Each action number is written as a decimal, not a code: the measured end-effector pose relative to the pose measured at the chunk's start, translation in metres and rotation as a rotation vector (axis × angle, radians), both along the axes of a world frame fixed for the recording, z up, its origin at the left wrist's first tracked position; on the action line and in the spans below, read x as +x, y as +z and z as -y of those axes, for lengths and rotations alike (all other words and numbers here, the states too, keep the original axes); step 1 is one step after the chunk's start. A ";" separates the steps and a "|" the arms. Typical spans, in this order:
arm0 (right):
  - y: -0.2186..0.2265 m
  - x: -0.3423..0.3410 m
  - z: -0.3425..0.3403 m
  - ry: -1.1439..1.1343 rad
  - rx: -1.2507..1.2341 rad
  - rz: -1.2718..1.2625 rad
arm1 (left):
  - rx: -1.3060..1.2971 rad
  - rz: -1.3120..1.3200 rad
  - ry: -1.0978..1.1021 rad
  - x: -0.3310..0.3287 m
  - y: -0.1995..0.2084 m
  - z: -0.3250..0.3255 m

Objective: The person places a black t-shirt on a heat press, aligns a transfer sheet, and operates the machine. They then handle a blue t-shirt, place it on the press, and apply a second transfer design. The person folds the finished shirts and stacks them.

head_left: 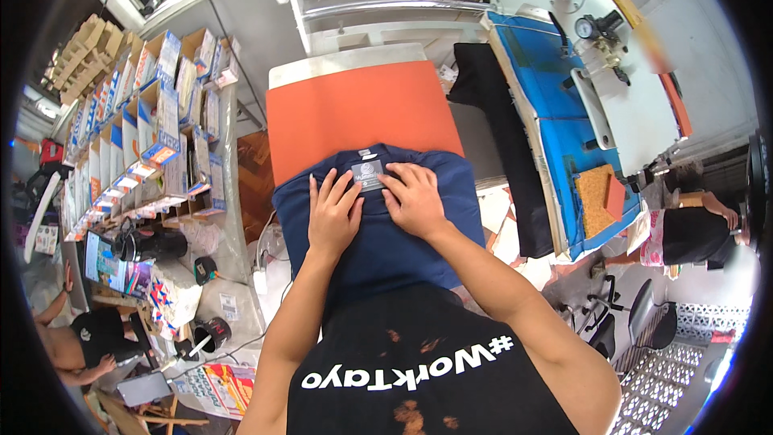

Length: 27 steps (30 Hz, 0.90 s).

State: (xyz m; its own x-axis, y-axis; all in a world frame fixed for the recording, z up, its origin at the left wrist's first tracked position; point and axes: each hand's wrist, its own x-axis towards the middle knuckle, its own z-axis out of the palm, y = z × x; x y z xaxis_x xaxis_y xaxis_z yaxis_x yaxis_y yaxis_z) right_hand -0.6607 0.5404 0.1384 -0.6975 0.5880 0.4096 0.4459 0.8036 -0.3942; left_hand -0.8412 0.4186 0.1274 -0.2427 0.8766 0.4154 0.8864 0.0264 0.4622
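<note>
Box racks [161,133]: far left, cardboard cartons in rows; blue, orange and white printing, too small to make out.
Left hand [334,213]: open, fingers spread on cloth; fingertips at grey label's left edge, seemingly to keep it flat.
Orange pad [362,109]: far side, under the shirt's collar end; likely a firm backing.
Navy shirt [378,242]: centre, spread flat, collar far; small pale neck tag [364,153].
Grey label [369,176]: rectangular, just below collar, pale emblem and lettering.
Right hand [413,200]: open, fingers bent, fingertips at label's right edge, apparently steadying it.
Blue padded board [555,105]: right, beyond black cloth [515,169].
</note>
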 end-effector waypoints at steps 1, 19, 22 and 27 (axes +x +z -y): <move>0.001 -0.001 0.000 -0.003 -0.028 0.003 | -0.003 0.004 -0.006 0.001 0.003 -0.001; 0.213 0.309 -0.019 -1.005 0.269 -0.555 | 0.033 0.200 -0.107 -0.027 0.023 -0.042; 0.262 0.398 0.024 -0.993 0.437 -1.200 | 0.143 0.298 -0.046 -0.038 0.017 -0.014; 0.282 0.453 0.076 -0.875 0.399 -1.517 | 0.166 0.298 0.060 -0.047 0.013 0.034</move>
